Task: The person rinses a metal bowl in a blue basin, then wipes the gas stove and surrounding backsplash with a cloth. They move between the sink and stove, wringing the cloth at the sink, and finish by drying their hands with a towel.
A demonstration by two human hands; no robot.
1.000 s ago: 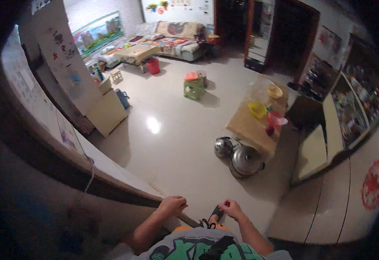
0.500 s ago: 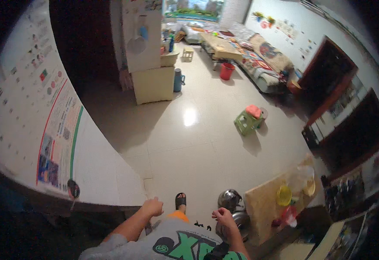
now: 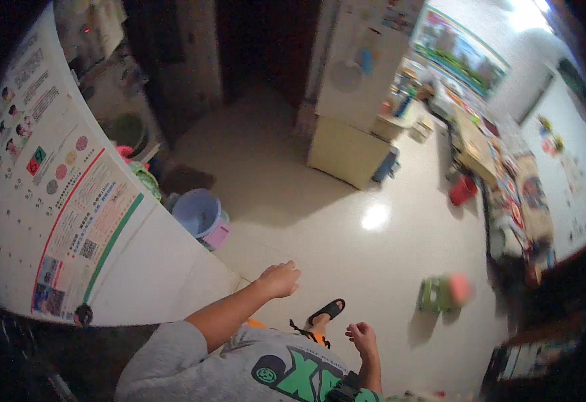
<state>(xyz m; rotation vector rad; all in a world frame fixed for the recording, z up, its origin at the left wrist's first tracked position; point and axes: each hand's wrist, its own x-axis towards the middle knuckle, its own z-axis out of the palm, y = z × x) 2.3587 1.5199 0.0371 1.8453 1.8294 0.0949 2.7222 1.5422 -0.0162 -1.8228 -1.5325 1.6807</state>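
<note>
My left hand (image 3: 281,279) hangs over the tiled floor, its fingers curled in a loose fist with nothing seen in them. It is nearest to the corner of the white wall bearing a printed poster (image 3: 78,221). My right hand (image 3: 362,335) is lower and farther right, its fingers slightly bent and apart, holding nothing that shows. Between the hands, a black sandal (image 3: 327,311) is on my foot. Neither hand touches any object.
A blue bucket (image 3: 198,213) stands past the wall corner, near a pink container (image 3: 216,232). Ahead is a cream cabinet (image 3: 346,151). To the right are a green stool (image 3: 433,293) with a blurred pink item on it, a red bucket (image 3: 463,191) and a covered sofa (image 3: 534,201).
My view has turned left and moved forward. The blue bucket has come into sight, while the wooden table and metal pots at lower right have gone. Both hands stay free of objects.
</note>
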